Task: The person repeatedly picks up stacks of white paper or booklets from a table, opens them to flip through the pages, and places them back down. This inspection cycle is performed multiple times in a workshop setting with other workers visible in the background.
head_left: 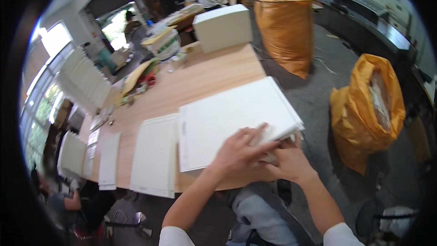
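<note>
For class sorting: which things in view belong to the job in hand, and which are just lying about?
In use:
left hand, right hand
large white stack
adjacent white stack, probably

Apparently lying about:
taller orange sack
shorter orange sack
white bucket

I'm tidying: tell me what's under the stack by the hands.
The stack seems to rest on the table, visible past its far and near edges. Whatever lies beneath is covered; the left hand and right hand hide part of the near edge.
</note>
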